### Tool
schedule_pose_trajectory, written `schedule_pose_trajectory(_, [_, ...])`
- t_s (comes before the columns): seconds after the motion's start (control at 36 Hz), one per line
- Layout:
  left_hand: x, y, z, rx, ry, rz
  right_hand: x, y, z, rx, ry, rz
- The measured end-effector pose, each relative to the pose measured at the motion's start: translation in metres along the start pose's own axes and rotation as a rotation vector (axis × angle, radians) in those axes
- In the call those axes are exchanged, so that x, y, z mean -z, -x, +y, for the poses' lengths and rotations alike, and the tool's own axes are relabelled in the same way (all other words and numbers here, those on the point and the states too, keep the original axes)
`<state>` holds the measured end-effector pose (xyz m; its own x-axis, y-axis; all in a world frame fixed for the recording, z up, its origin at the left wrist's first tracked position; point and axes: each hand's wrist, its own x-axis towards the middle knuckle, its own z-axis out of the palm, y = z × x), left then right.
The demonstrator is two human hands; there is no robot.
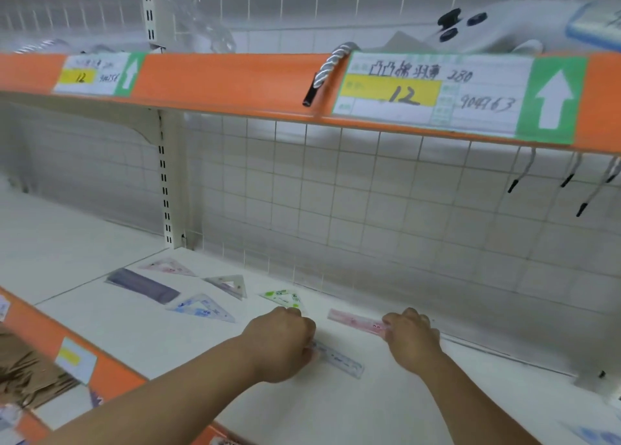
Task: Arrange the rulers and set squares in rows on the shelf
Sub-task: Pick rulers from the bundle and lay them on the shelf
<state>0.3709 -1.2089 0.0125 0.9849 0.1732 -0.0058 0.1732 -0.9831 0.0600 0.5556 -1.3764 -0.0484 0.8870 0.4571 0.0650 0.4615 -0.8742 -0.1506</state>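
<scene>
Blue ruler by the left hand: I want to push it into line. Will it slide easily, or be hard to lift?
The blue ruler looks thin and flat on the smooth white shelf, so it probably slides readily. Lying flush, it may be hard to lift without prying an edge. Rolling seems unlikely.

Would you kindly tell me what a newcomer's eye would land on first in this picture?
The orange shelf edge across the top, with its price tag marked 12 at upper right, stands out first. Below, on the white shelf, the left hand holds a blue ruler and the right hand a pink ruler, with set squares lying to their left.
</scene>
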Motion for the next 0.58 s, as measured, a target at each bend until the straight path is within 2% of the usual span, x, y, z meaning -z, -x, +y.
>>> schedule_pose_trajectory(0.58, [0.001, 0.002, 0.012, -0.022, -0.063, -0.031, 0.004, 0.011, -0.007, 0.067, 0.057, -0.002])
